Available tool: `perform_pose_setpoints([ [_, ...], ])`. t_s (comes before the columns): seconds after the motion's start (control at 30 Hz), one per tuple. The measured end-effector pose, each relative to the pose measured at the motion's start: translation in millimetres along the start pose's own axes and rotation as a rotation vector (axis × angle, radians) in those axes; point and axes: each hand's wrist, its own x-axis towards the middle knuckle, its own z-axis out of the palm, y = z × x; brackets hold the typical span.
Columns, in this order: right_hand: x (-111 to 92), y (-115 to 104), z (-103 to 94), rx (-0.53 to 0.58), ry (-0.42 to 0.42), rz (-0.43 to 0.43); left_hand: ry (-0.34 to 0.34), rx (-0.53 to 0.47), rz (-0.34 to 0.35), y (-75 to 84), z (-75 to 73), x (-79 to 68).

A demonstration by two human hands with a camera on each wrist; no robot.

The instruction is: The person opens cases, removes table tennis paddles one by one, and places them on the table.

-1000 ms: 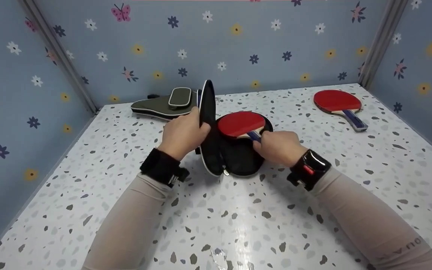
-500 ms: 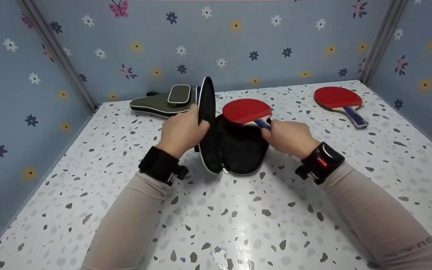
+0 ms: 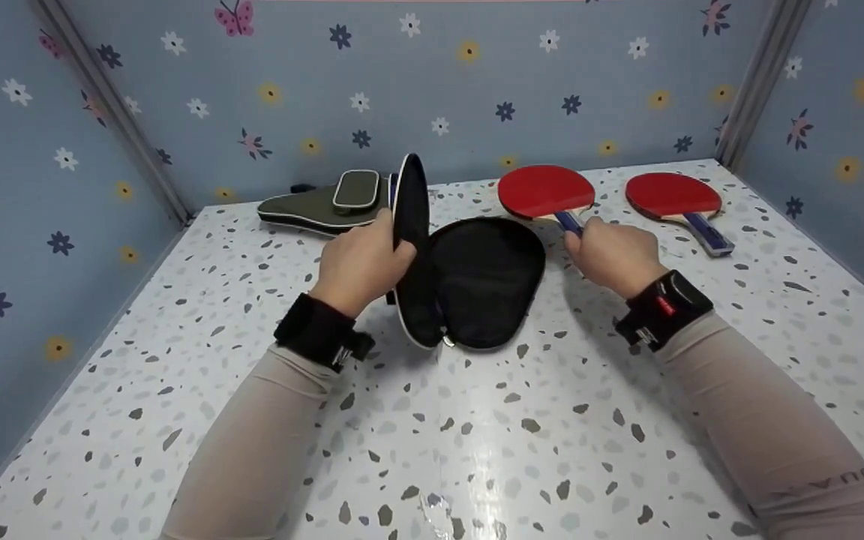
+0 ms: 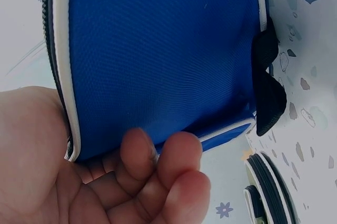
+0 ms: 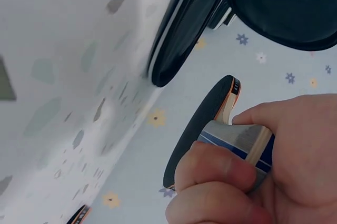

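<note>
A paddle case [image 3: 488,285], black inside and blue outside, lies unzipped with its lid [image 3: 411,247] raised upright. My left hand [image 3: 363,264] grips the lid's edge, thumb on the inner side; the left wrist view shows the blue outer face [image 4: 163,56] above curled fingers [image 4: 181,155]. My right hand [image 3: 616,253] holds a table tennis paddle [image 3: 547,191] by its blue handle, to the right of the case and above the table. In the right wrist view, fingers wrap the handle [image 5: 237,142], and the paddle's dark side faces the case.
A second red paddle [image 3: 673,196] lies on the speckled table [image 3: 477,435] at the back right, its handle pointing forward. Behind my left hand is an olive paddle case [image 3: 319,206] with a small pocket. Flower-patterned walls [image 3: 469,90] border the table's back and sides.
My right hand has lifted the paddle out of the open case and carried it right and back, baring the black interior. My left hand still grips the raised lid.
</note>
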Motion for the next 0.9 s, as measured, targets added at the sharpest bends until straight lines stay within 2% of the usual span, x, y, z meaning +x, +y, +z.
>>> perform_pose_setpoints([
  [0.23, 4.9, 11.5, 3.5, -0.001, -0.004, 0.027, 0.004, -0.006, 0.002, -0.8, 0.2, -2.1],
  [0.5, 13.8, 40.4, 1.7, -0.002, 0.002, 0.104, 0.014, 0.003, 0.004, 1.1, -0.4, -0.8],
  [0.73, 25.5, 68.0, 2.1, 0.022, -0.071, 0.208, 0.012, 0.013, -0.005, 1.2, -0.7, -1.1],
  [0.9, 30.3, 88.4, 3.1, 0.042, -0.089, 0.26, 0.006, 0.016, -0.012, 1.9, 0.1, -1.0],
])
